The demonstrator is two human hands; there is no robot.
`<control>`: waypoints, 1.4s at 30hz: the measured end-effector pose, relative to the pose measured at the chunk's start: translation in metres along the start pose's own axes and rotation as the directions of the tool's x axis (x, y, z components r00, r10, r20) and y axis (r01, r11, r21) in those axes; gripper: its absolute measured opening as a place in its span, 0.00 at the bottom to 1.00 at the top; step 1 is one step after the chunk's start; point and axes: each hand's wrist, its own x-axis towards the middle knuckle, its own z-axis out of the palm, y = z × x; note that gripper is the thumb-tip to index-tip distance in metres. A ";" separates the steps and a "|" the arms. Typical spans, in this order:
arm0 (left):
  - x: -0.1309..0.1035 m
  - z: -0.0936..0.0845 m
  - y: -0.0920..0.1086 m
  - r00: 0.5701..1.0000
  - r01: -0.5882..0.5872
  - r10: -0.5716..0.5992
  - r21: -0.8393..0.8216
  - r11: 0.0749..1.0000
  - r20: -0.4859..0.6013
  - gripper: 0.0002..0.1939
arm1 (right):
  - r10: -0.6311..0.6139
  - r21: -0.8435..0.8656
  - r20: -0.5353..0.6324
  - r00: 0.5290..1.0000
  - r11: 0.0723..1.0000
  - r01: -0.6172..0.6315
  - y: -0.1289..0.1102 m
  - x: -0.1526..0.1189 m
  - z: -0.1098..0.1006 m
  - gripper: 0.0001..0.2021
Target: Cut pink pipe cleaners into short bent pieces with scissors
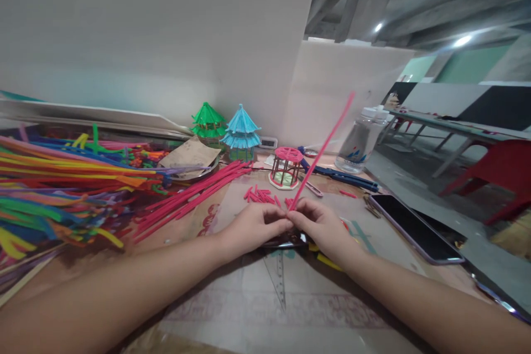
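Note:
My right hand (317, 224) pinches the lower end of a long pink pipe cleaner (326, 149), which slants up to the right. My left hand (265, 224) is closed beside it, its thumb and fingertips meeting my right fingertips at the pipe cleaner's lower end; whatever lies between them is too small to tell. Just beyond my hands lies a pile of short pink pieces (260, 194). Behind the pile stands a small round frame (286, 168) with a pink top, brown posts and a pale green base. A dark shiny object is partly hidden under my hands.
Long pink pipe cleaners (194, 193) and many multicoloured ones (62, 177) lie left. Green (208, 120) and blue (241, 130) model pavilions stand at the back. Rightward are a water jug (359, 141), dark pliers-like tool (344, 175) and phone (415, 227). A triangular ruler (281, 282) lies in front.

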 end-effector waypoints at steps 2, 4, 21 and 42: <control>0.001 -0.001 -0.002 1.000 -0.015 0.015 -0.002 1.000 0.011 0.15 | 0.012 0.014 -0.003 1.000 1.000 -0.012 -0.001 0.001 0.000 0.15; 0.002 -0.001 -0.004 0.999 -0.019 0.019 0.008 1.000 0.028 0.16 | 0.019 0.002 -0.004 1.000 1.000 -0.019 -0.001 0.001 0.000 0.15; -0.001 -0.001 0.000 0.998 -0.057 0.056 0.041 0.998 0.008 0.14 | -0.054 -0.065 0.044 0.998 0.996 0.057 0.001 0.001 -0.001 0.17; 0.000 -0.001 0.003 0.999 0.049 -0.049 0.015 0.999 -0.002 0.17 | 0.066 0.086 0.015 0.998 0.994 -0.067 -0.004 0.000 -0.001 0.15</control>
